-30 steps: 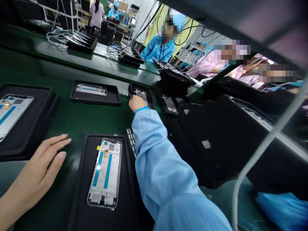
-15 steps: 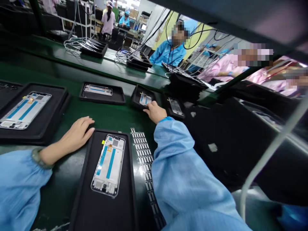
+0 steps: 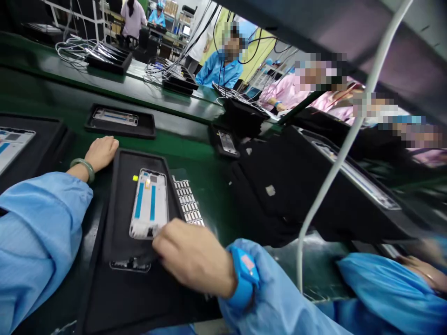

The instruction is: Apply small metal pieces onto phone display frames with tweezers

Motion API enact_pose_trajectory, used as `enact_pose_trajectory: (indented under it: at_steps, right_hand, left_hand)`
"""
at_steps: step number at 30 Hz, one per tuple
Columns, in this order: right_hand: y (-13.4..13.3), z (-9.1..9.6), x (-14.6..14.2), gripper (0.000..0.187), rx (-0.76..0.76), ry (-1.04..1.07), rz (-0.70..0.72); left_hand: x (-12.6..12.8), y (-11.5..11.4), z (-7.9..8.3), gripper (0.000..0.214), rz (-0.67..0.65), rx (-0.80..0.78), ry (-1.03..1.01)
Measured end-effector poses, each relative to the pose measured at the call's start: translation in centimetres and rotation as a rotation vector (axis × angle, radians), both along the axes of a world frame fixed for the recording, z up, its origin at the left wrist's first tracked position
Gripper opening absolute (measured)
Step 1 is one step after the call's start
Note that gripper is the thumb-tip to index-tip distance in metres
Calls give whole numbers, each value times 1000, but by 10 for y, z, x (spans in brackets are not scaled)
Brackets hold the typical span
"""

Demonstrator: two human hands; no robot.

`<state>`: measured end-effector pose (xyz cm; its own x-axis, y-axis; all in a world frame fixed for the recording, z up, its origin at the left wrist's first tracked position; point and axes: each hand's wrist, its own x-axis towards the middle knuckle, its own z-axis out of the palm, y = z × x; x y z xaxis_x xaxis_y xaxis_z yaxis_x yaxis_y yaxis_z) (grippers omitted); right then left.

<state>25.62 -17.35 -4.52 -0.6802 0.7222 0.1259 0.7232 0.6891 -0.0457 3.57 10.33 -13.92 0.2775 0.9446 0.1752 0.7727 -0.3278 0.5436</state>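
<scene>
A white-and-silver phone frame [image 3: 148,204] with blue stripes lies on a black tray [image 3: 115,186] in front of me. My right hand [image 3: 193,256] is curled over the tray, touching or just above the frame's lower end, and a blue wrist strap circles that wrist. Whether it holds anything is hidden. A dark, silver-edged phone part [image 3: 130,265] lies on the tray beside those fingers. My left hand [image 3: 100,153] rests on the green belt [image 3: 195,158] beside the tray's far left corner, holding nothing. A strip of small metal pieces [image 3: 186,200] lies to the tray's right.
Further black trays with phone frames [image 3: 115,120] stand along the belt, and a small tray [image 3: 223,142] holds a silver piece. A black cloth [image 3: 279,195] covers the right side. A white cable [image 3: 335,158] hangs there. Co-workers in blue and pink sit beyond.
My right hand has moved from the small far tray back to the near tray, over the frame. My left hand has shifted along the tray's far edge. The small blue-striped piece's tray no longer shows.
</scene>
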Motion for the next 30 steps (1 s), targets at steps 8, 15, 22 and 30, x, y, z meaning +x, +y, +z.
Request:
enact_pose_trajectory:
  at_steps: [8, 15, 22, 30]
  right_hand:
    - [-23, -22, -25, 25, -184, 439, 390]
    - [85, -38, 60, 52, -248, 1396, -669]
    - [130, -89, 76, 33, -383, 1499, -934]
    - [137, -98, 69, 22, -413, 1412, -955]
  left_hand:
    - [-19, -67, 18, 58, -253, -220, -114]
    - [-26, -107, 35, 60, -380, -191, 47]
    - [34, -124, 64, 55, -588, 42, 226]
    - [115, -164, 52, 51, -841, 156, 417]
